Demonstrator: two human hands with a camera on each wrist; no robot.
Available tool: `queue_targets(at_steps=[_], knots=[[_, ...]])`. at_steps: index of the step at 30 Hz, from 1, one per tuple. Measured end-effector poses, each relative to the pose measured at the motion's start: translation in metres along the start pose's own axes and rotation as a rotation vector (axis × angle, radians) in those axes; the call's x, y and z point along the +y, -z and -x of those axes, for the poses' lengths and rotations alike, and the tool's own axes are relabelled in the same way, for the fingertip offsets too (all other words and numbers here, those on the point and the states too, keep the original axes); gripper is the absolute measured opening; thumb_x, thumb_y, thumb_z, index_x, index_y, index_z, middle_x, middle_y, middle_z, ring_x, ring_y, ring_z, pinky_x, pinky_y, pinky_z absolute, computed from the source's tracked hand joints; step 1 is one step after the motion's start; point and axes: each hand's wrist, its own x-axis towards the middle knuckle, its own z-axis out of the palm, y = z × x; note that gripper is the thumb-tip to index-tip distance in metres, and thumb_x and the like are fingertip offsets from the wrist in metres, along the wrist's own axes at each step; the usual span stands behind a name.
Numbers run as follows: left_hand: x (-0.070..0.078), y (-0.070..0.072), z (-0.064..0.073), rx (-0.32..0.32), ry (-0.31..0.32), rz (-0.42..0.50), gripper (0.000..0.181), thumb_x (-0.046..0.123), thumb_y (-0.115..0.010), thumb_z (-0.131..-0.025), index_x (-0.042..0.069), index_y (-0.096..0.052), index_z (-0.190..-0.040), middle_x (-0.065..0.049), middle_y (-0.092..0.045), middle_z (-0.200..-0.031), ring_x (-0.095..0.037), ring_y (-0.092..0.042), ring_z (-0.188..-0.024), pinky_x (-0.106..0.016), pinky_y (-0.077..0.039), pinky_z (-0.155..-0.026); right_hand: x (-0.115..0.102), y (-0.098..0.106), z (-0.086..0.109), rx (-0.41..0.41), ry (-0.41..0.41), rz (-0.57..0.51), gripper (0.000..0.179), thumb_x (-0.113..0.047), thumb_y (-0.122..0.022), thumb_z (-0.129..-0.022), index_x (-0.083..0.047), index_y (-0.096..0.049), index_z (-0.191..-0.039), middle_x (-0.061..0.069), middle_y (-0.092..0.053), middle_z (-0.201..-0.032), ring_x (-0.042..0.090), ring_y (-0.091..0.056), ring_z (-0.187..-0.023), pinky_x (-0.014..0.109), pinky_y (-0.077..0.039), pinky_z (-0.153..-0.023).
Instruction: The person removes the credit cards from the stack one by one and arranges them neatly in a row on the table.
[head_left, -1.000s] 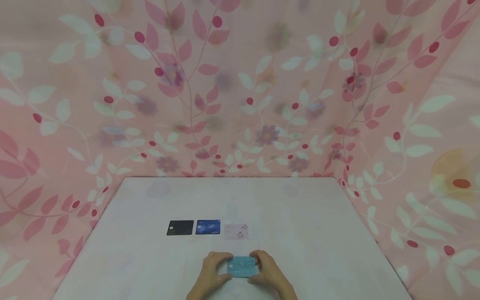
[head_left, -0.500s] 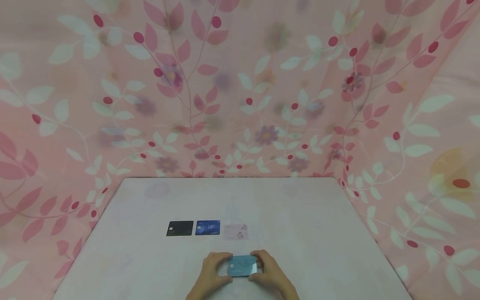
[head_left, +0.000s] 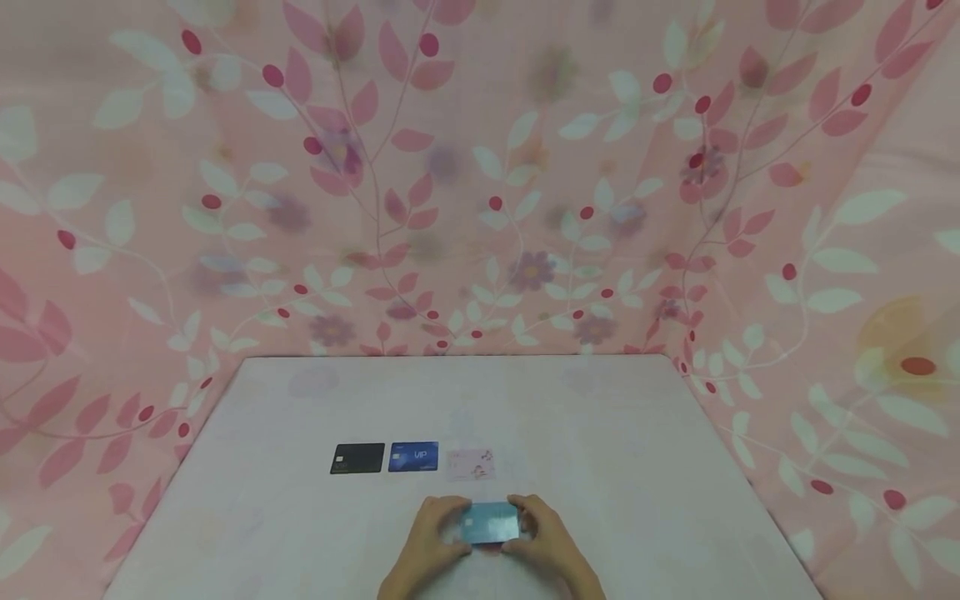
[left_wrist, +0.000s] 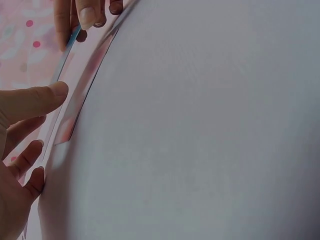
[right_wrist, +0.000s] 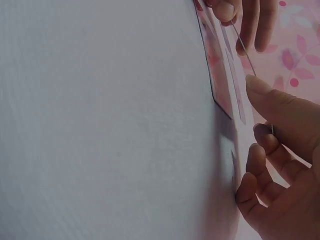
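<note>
Teal card, head view: broad face up, chip at left, glare over the front; teal card [head_left: 490, 523] sits raised between both hands, near table front.
Teal card, wrist views: thin edge only, held above the table.
Reddish card: lies flat below the teal one; wrist views show its long dark edge and a corner, head view a sliver. Reddish card [left_wrist: 84, 90], print unreadable.
Left hand [head_left: 427, 537]: narrow pinch, thumb and finger on left end.
Right hand [head_left: 549, 537]: same pinch, right end.
Table [head_left: 637, 467]: white, smooth, faint pale blotches.
Room: pink cloth [head_left: 465, 167] behind and at sides, leaf, berry and flower print.
Card row: black card [head_left: 357, 458], blue VIP card [head_left: 413, 457], pale pink floral card [head_left: 471, 465], flat, beyond the hands.
Shapes: thin rectangles; teal one glossy.
</note>
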Motion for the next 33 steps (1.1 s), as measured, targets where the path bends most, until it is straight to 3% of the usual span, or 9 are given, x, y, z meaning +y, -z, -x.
queue_targets(at_steps=[4, 10, 19, 22, 33], knots=[[0.003, -0.003, -0.004, -0.046, 0.046, 0.028, 0.055, 0.012, -0.081, -0.062, 0.011, -0.063, -0.114, 0.001, -0.064, -0.110, -0.016, -0.052, -0.100, -0.033, -0.043, -0.089, 0.002, 0.004, 0.000, 0.012, -0.023, 0.011, 0.068, -0.018, -0.083, -0.065, 0.004, -0.055, -0.124, 0.005, -0.059, -0.101, 0.012, -0.052, -0.082, 0.023, -0.045, -0.070], [0.011, -0.008, -0.015, -0.041, 0.033, 0.024, 0.055, 0.011, -0.083, -0.060, 0.006, -0.063, -0.112, -0.003, -0.064, -0.110, -0.021, -0.053, -0.101, -0.037, -0.043, -0.090, 0.004, 0.012, 0.001, 0.036, 0.013, 0.041, 0.068, -0.015, -0.082, -0.065, 0.009, -0.054, -0.123, 0.008, -0.060, -0.099, 0.017, -0.056, -0.080, 0.025, -0.049, -0.070], [0.016, -0.010, -0.033, -0.172, 0.190, 0.065, 0.060, 0.015, -0.081, -0.065, 0.005, -0.061, -0.120, -0.005, -0.060, -0.116, -0.028, -0.050, -0.111, -0.049, -0.040, -0.097, 0.003, 0.023, -0.001, 0.014, 0.054, 0.158, 0.063, -0.019, -0.077, -0.073, 0.008, -0.052, -0.123, 0.004, -0.056, -0.101, 0.019, -0.054, -0.083, 0.028, -0.048, -0.075], [0.016, -0.010, -0.036, -0.193, 0.215, 0.071, 0.061, 0.016, -0.081, -0.066, 0.005, -0.060, -0.122, -0.004, -0.059, -0.116, -0.028, -0.050, -0.111, -0.050, -0.039, -0.098, 0.005, 0.024, 0.000, 0.011, 0.061, 0.182, 0.062, -0.022, -0.076, -0.075, 0.007, -0.051, -0.124, 0.003, -0.055, -0.102, 0.019, -0.054, -0.084, 0.028, -0.047, -0.075], [0.014, -0.012, -0.047, -0.188, 0.134, 0.068, 0.063, 0.021, -0.082, -0.064, 0.000, -0.059, -0.119, -0.006, -0.063, -0.110, -0.028, -0.053, -0.108, -0.044, -0.041, -0.096, 0.009, 0.034, -0.001, 0.017, 0.027, 0.177, 0.062, -0.024, -0.076, -0.076, 0.004, -0.050, -0.125, 0.004, -0.056, -0.104, 0.019, -0.054, -0.085, 0.026, -0.047, -0.074]])
